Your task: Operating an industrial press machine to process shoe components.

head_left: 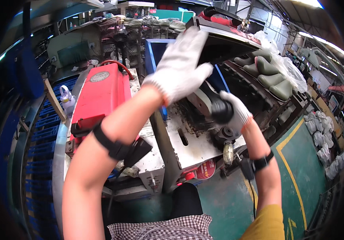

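Note:
White knitted gloves cover both hands. My left hand (184, 66) is raised over the machine, its fingers stretched out and thumb apart, with nothing in it; motion blurs it a little. Lower and to the right, my right hand (238, 111) curls round a black rounded piece (222, 111), whose kind I cannot make out. That piece sits against the end of a pale grey machine arm (201, 102). Below my right hand is a round dark metal part (226, 133) with a worn, tape-wrapped handle (228, 153).
A red machine housing (96, 94) stands to the left, beside a pale lilac bottle (66, 100). Several olive-green boots (268, 72) lie on a rack at the right. Overhanging the machine's far side is a dark panel (224, 38). Wrapped bundles (320, 130) line the green floor.

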`<state>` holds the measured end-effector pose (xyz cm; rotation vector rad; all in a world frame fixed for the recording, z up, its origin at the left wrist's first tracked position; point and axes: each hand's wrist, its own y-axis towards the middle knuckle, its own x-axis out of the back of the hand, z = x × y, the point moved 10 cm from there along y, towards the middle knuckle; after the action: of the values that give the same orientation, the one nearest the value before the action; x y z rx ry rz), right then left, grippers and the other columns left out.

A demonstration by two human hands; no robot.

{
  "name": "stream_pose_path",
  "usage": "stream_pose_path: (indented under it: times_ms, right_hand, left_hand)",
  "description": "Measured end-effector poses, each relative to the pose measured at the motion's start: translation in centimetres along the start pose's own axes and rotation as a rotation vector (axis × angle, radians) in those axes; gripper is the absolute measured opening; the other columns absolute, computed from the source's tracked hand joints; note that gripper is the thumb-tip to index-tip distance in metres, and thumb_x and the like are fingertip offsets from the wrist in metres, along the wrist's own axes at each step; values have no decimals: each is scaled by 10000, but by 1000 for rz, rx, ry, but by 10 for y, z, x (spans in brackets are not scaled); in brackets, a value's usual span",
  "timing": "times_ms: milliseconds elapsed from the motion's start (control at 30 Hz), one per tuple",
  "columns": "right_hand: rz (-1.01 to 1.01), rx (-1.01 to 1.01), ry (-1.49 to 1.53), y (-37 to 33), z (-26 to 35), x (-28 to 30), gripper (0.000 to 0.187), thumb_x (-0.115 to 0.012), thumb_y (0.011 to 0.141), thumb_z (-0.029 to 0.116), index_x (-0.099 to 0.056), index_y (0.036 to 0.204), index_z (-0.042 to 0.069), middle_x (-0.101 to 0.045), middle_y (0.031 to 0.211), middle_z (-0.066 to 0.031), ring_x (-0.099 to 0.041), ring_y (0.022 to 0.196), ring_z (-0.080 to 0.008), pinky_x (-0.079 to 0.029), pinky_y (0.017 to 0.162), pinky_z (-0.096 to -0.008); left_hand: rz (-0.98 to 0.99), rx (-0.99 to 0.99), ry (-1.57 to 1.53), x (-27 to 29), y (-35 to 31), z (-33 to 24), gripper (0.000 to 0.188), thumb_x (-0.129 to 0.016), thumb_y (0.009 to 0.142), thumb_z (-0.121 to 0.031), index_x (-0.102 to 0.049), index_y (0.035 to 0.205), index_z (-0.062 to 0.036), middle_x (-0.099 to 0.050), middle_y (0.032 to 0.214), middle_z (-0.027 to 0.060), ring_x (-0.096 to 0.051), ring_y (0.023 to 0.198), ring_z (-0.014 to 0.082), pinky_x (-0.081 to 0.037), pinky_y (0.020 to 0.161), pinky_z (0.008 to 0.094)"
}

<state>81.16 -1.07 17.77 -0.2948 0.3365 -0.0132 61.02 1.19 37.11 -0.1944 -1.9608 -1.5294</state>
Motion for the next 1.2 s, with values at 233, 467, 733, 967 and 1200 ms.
stream_pose_path:
  times_ms: [233,467,733,967,1200]
  right_hand:
    - [246,354,254,-71,-53,-112,564,-541,1057,234,-463,1525,-70,-595,1482,-203,-613,1340,-288,-447,1185,-407]
    - [324,700,-482,-99,-107,-278,926,-403,1053,707,-442,1556,-70,-570,1509,-201,-508,1437,-290,-373,1208,-392]
    - [-378,1180,-526,-122,-105,-171,683,-343,1096,391,-446,1479,-165,-595,1413,-291,-583,1313,-369,-420,1164,-493]
    - [-953,1250,-765,-180,-124,-65,467,-550,1081,376,-697,1228,-42,-724,1076,-214,-671,923,-392,-555,881,-460]
    - [-1300,757,-1115,-211,-198,61,466,-572,1080,398,-706,1237,-20,-728,1088,-212,-685,926,-382,-583,818,-432]
  left_hand:
    - [166,762,-1060,30,-216,7,445,-596,1047,-108,-435,1442,20,-584,1099,18,-551,980,74,-485,899,248]
    - [-587,1165,-1512,125,-328,-22,513,-762,893,-61,-566,1366,-33,-698,1135,86,-697,1041,154,-577,917,320]
    - [-550,1029,-141,321,-505,60,254,-670,895,-73,-669,1140,-4,-700,1131,104,-673,1093,195,-529,1004,361]
    - [-951,1813,-848,357,-664,297,160,-672,885,-223,-681,980,-95,-739,908,51,-737,776,228,-621,787,451]
    - [-764,1361,287,428,-663,472,864,-772,779,-220,-436,1551,-27,-560,1468,197,-543,1352,320,-430,1127,404]
